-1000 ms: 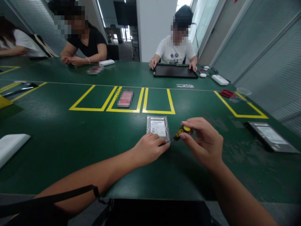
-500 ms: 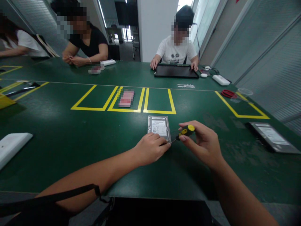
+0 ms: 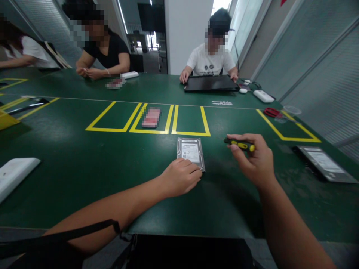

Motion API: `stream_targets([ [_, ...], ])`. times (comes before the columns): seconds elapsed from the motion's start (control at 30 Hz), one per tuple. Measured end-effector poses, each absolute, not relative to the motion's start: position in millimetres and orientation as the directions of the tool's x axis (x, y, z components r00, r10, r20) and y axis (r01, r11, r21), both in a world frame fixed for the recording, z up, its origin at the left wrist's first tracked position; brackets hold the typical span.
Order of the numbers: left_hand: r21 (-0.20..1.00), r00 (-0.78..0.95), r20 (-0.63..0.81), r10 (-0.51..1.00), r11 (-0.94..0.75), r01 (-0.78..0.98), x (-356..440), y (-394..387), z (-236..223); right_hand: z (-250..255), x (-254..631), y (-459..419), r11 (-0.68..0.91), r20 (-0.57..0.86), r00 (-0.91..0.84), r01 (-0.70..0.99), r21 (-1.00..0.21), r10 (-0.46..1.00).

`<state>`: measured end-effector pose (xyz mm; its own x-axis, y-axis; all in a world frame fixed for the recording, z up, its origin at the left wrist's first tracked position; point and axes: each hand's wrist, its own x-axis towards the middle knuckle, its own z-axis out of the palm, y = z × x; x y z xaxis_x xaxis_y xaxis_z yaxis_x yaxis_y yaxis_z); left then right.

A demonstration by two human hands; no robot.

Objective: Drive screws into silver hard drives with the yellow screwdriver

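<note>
A silver hard drive (image 3: 190,150) with a white label lies flat on the green table (image 3: 70,157) just in front of me. My left hand (image 3: 181,176) rests curled against the drive's near edge, its fingertips pressing the near right corner. To the right of the drive, my right hand (image 3: 256,158) is raised a little above the table. It is closed on a small black and yellow screwdriver (image 3: 239,144), which lies roughly level and points left.
Yellow tape boxes (image 3: 148,117) mark the table beyond the drive. A second drive (image 3: 325,163) lies at the right, a white device (image 3: 15,173) at the left, red scissors (image 3: 271,111) far right. Across the table, a person holds a black tray (image 3: 210,83); two others sit far left.
My right hand has lifted the screwdriver off the drive's near right corner and carried it right and away, turning it level. My left hand stays on the drive.
</note>
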<state>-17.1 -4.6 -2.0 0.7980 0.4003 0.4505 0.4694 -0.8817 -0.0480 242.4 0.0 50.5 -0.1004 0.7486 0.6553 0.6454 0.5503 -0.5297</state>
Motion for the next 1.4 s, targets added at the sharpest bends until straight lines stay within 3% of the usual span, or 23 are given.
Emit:
stream_targets([
  [0.1,-0.05,0.802,0.445,0.399,-0.883,0.467,-17,-4,-2,37,250,16,0.579,0.604,-0.332,0.769,-0.272,0.725],
  [0.17,-0.046,0.804,0.432,0.408,-0.881,0.471,-17,-5,-2,28,252,23,0.606,0.541,-0.436,0.774,-0.181,0.719],
  [0.53,-0.002,0.783,0.478,0.399,-0.891,0.455,-22,-2,6,-3,240,31,0.554,0.36,-0.532,0.831,0.049,0.767],
  [0.67,0.128,0.646,0.596,0.477,-0.851,0.51,-31,5,11,-5,238,28,0.531,0.303,-0.527,0.844,0.078,0.794],
  [0.77,0.293,0.471,0.657,0.588,-0.775,0.56,-39,15,11,-5,239,27,0.498,0.252,-0.5,0.864,0.077,0.829],
  [1.0,0.644,0.08,0.549,0.832,-0.482,0.594,-56,57,-12,-4,241,26,0.466,0.163,-0.468,0.883,0.048,0.869],
  [1.17,0.644,0.154,0.421,0.894,-0.414,0.644,-60,75,-25,-6,240,26,0.438,0.184,-0.446,0.895,0.085,0.876],
  [1.4,0.607,0.305,0.311,0.9,-0.435,0.665,-58,84,-27,-10,242,27,0.357,0.237,-0.347,0.934,0.001,0.908],
])
